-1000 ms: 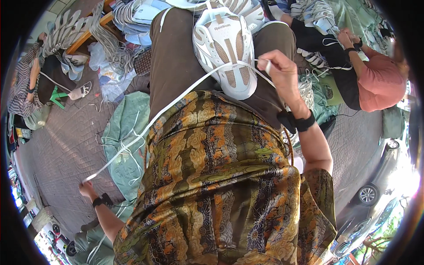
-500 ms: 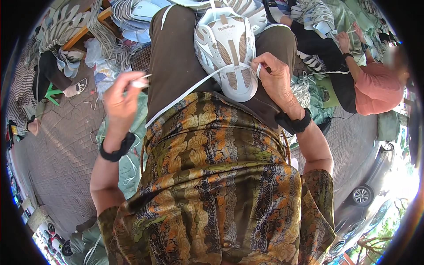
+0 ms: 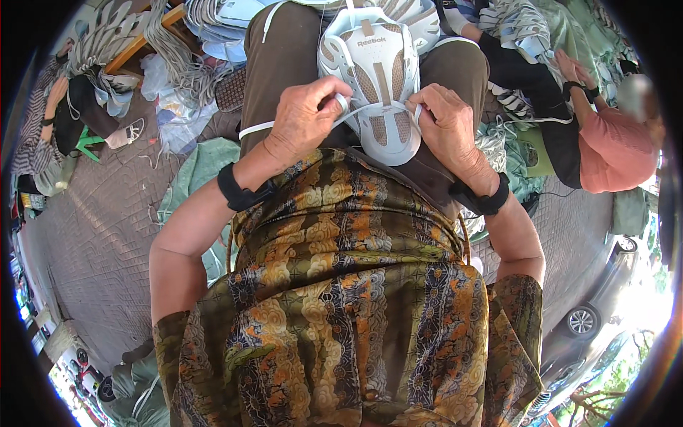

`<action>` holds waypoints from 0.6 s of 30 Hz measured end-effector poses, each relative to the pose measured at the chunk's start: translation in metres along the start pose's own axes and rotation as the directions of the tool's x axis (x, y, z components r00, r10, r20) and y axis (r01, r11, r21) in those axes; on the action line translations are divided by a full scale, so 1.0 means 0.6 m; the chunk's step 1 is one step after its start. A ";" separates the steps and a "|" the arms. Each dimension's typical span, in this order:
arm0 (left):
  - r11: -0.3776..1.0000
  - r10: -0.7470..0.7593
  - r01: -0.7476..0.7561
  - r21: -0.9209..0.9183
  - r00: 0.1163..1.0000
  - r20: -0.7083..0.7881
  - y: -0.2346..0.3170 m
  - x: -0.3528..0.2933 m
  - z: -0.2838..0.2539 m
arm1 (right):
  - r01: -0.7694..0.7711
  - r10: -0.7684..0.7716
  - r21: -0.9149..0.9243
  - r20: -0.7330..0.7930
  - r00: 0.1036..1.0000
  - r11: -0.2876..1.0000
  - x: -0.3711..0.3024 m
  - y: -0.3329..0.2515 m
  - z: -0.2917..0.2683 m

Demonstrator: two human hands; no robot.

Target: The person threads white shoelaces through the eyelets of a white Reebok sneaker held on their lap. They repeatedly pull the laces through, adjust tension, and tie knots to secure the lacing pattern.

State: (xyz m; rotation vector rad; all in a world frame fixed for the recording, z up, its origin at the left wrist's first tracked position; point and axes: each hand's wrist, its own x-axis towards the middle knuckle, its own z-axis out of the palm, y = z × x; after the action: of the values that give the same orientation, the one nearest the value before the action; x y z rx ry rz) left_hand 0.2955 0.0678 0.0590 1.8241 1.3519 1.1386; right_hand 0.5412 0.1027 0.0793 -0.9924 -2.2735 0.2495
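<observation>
A white and beige shoe upper (image 3: 368,67) lies on my lap between my thighs, its rounded toe pointing toward me. A white shoelace (image 3: 379,108) crosses the lower end of its eyelet rows. At the upper's left edge, my left hand (image 3: 302,117) is closed in a pinch on the lace. My right hand (image 3: 447,121) pinches the lace at the right edge, its fingertips against the upper. A loose stretch of lace shows left of my left wrist, over my thigh, and another runs off to the right of my right hand.
Stacked shoe uppers (image 3: 224,25) lie beyond my left knee. A person in a pink top (image 3: 617,149) sits at the right, another in striped clothing (image 3: 43,121) at the far left. Green cloth (image 3: 196,174) lies on the paving beside my left leg. A car (image 3: 590,306) stands at the right.
My left hand has come in from the left to the upper's left edge and now pinches the lace there. My right hand stays at the right edge.
</observation>
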 end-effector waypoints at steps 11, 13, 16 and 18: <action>0.993 0.108 -0.107 0.056 0.994 -0.018 0.008 -0.006 0.022 | 0.038 -0.019 -0.112 0.161 0.987 0.993 0.008 0.000 -0.008; 0.987 0.142 -0.141 0.078 0.990 -0.014 0.008 -0.002 0.026 | 0.029 -0.018 -0.084 0.129 0.991 0.996 0.005 0.006 -0.003; 0.978 0.154 -0.160 0.136 0.987 0.055 0.001 -0.006 0.030 | 0.030 -0.021 -0.075 0.112 0.993 0.997 0.005 0.007 -0.001; 0.966 0.171 -0.188 0.179 0.979 0.111 -0.006 -0.012 0.032 | 0.025 -0.019 -0.051 0.110 0.994 0.998 0.004 0.009 0.000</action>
State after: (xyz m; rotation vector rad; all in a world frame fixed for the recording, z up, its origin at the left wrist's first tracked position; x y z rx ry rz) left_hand 0.3100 0.0626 0.0452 2.1470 1.2983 1.0273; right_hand 0.5431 0.1081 0.0784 -1.0017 -2.3997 0.2410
